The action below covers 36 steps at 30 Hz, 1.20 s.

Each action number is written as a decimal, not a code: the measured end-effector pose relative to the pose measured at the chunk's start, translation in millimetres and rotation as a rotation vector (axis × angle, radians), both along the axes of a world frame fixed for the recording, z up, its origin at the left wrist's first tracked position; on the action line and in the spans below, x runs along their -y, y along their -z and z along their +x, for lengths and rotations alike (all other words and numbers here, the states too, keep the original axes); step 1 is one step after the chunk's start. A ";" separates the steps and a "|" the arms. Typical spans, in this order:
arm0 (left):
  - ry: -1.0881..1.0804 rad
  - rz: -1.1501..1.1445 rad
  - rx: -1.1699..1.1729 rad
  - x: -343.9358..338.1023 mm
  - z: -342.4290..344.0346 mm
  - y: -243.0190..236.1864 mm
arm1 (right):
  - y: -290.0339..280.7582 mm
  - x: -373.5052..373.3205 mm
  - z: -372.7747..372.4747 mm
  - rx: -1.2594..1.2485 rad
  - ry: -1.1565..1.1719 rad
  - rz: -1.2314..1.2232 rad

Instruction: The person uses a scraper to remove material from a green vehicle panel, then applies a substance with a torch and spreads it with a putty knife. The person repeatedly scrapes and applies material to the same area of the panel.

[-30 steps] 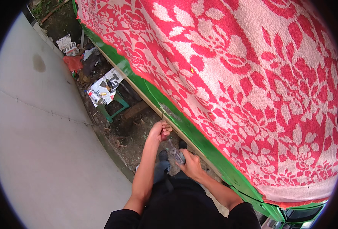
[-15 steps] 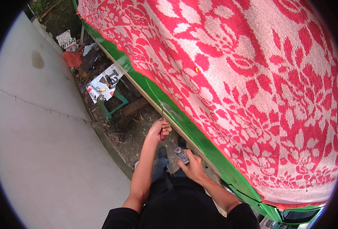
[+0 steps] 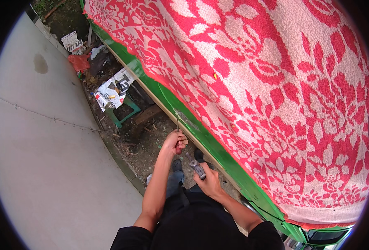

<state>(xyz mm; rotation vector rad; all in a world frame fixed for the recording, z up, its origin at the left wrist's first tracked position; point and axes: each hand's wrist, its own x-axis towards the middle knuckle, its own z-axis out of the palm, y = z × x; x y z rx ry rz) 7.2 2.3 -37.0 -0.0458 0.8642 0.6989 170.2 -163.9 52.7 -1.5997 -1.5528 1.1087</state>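
The left hand [image 3: 176, 141] has its fingers wrapped around the red handle of a screwdriver [image 3: 178, 150], its thin shaft pointing toward the edge of a green panel [image 3: 197, 126]; whether they touch, I cannot tell. The right hand [image 3: 209, 181] grips a grey tool [image 3: 198, 170] near that handle. A red-and-pink towel [image 3: 251, 104] drapes over the panel. Beyond, a printed sheet [image 3: 105, 91] covers a green stool [image 3: 117, 121].
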 end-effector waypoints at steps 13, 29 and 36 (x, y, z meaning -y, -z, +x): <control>-0.033 -0.033 0.006 -3.0 9.5 7.4 | -3.3 -3.6 -1.0 0.005 0.029 0.015; -0.077 -0.037 -0.002 -5.4 18.3 -0.8 | -6.6 -6.5 -3.3 -0.007 0.078 0.025; -0.093 -0.055 0.007 -8.5 21.7 2.7 | -5.7 -9.2 -3.1 -0.016 0.100 0.073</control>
